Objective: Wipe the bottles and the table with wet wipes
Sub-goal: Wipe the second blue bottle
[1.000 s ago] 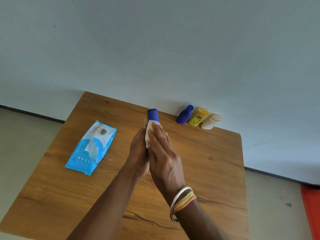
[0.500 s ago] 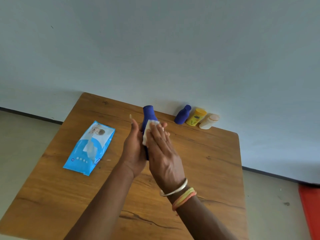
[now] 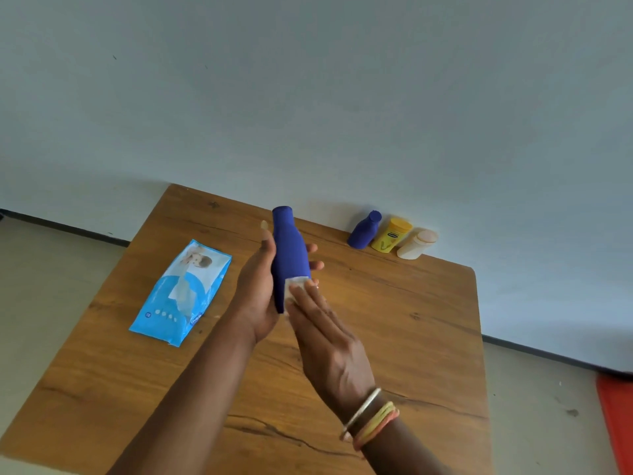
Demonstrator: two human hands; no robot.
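**Q:** Status of the left grip?

**A:** I read the left grip (image 3: 258,289) as clasped round the tall blue bottle (image 3: 289,255), which it holds above the table (image 3: 411,320).

**Q:** And the right grip?

**A:** The right grip (image 3: 329,341) is released. Its straight fingers press the wet wipe (image 3: 295,286) against the bottle's lower body. The small blue bottle (image 3: 364,230), yellow bottle (image 3: 390,234) and cream bottle (image 3: 416,244) sit in a row at the far table edge. The wipes pack (image 3: 183,291) lies to the left.

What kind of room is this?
Probably a plain room at home, though I can't be sure: a wooden table against a bare pale wall, three bottles lined up by it, and a wipes pack.
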